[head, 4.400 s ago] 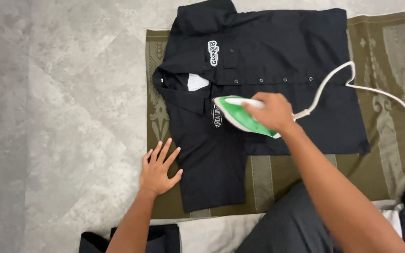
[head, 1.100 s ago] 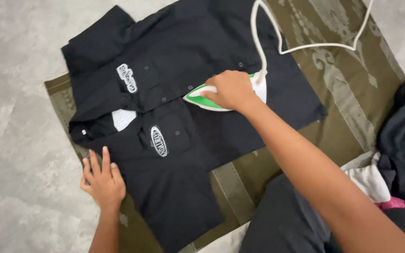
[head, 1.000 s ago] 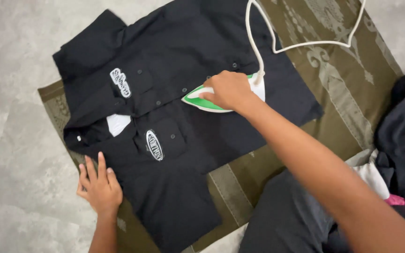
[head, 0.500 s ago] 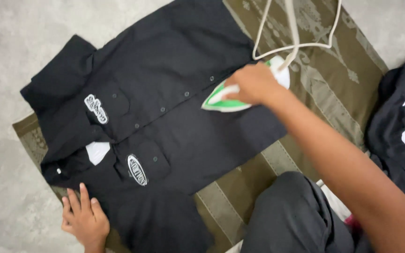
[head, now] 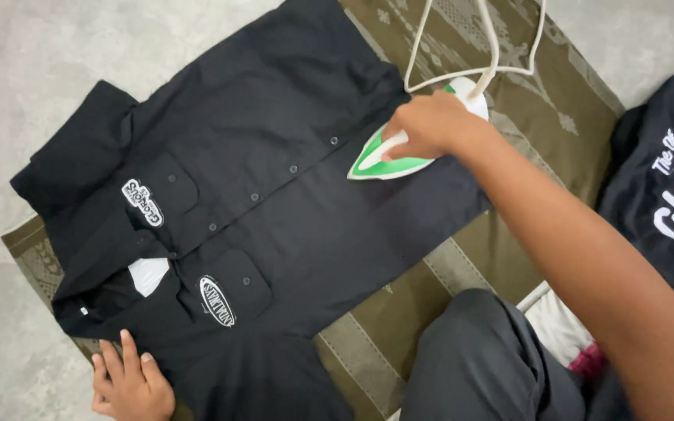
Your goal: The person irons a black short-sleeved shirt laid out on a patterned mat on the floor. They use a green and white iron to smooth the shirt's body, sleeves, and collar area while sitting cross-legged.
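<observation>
On the floor [head: 9,31], a black shirt [head: 274,226] lies spread flat, front up and buttoned, over an olive patterned mat [head: 555,117]. Its collar points toward the lower left, and each chest pocket bears a white patch. The right hand [head: 427,125] is wrapped around the handle of a green and white iron [head: 388,160], which sits soleplate down on the shirt near its lower hem, tip pointing toward the collar. A white cord [head: 477,54] loops from the back of the iron up across the mat and out of view. The left hand [head: 130,382] lies flat with fingers spread, pressing on the shirt's sleeve at the bottom left. Another black garment with white lettering [head: 672,195] lies at the right edge, beside the mat. The person's dark trouser knee [head: 493,359] shows at the bottom.
</observation>
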